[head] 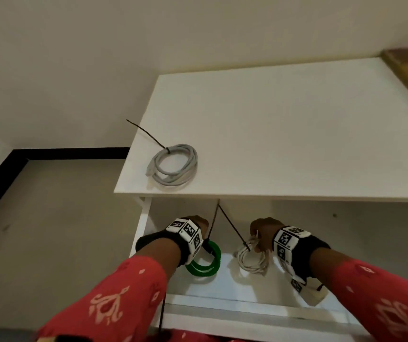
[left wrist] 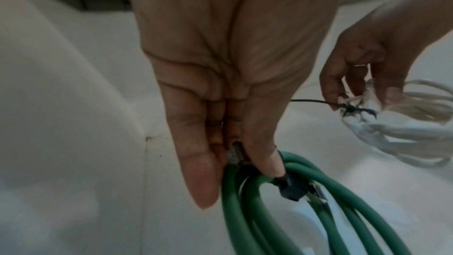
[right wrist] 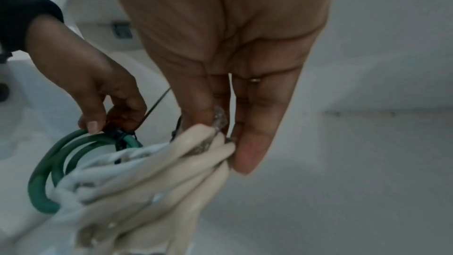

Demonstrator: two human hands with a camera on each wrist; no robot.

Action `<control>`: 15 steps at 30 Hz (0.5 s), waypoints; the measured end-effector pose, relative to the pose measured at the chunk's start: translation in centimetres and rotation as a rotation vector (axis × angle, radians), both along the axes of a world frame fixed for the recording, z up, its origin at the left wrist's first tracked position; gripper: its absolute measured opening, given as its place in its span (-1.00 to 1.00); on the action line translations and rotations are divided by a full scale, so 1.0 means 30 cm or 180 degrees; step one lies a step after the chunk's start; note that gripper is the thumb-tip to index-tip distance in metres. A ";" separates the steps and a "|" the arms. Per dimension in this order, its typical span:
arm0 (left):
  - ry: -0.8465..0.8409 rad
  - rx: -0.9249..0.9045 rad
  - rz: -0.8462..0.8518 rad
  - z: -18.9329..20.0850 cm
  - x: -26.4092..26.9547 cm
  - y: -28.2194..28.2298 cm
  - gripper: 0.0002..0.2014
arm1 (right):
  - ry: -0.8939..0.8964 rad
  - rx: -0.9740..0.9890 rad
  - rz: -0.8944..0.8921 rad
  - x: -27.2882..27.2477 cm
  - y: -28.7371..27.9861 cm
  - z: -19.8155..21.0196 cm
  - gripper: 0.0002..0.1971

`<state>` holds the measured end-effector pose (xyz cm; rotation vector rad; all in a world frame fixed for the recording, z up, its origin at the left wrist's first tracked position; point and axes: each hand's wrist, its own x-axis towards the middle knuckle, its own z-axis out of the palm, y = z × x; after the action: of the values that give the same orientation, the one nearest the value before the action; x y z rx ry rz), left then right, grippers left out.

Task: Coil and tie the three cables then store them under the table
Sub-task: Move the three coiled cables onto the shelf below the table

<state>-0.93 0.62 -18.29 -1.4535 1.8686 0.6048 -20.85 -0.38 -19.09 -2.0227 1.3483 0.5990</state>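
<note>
Grey coil (head: 172, 165) on tabletop (head: 284, 134) above grips. Left hand (head: 196, 227) pinches green coil (head: 204, 262), right hand (head: 263, 230) pinches white coil (head: 251, 259), both under table.

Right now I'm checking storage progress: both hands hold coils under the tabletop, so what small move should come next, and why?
Probably lower both coils onto the lower shelf and let go. The left hand pinches the tied green cable and the right hand the tied white cable, both already beneath the tabletop. The grey cable is up there, tied, and would be next.
</note>
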 end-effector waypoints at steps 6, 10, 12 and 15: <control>-0.0023 -0.0052 0.0187 -0.141 0.040 0.036 -0.57 | 0.0051 0.0177 -0.0142 0.023 0.018 -0.151 -0.54; 0.0010 0.0183 0.0478 -0.175 0.052 0.015 -0.67 | 0.0053 0.0236 -0.0138 0.039 0.027 -0.183 -0.59; 0.0034 0.0192 0.0497 -0.180 0.053 0.017 -0.71 | 0.0081 0.0265 -0.0118 0.041 0.034 -0.187 -0.58; 0.0087 -0.0011 0.0319 -0.160 0.047 0.035 -0.74 | 0.0152 0.0301 -0.0110 0.030 0.036 -0.154 -0.53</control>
<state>0.47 1.67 -23.10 -1.5557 1.8267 0.6727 -19.95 0.70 -23.71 -1.9171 1.3541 0.6865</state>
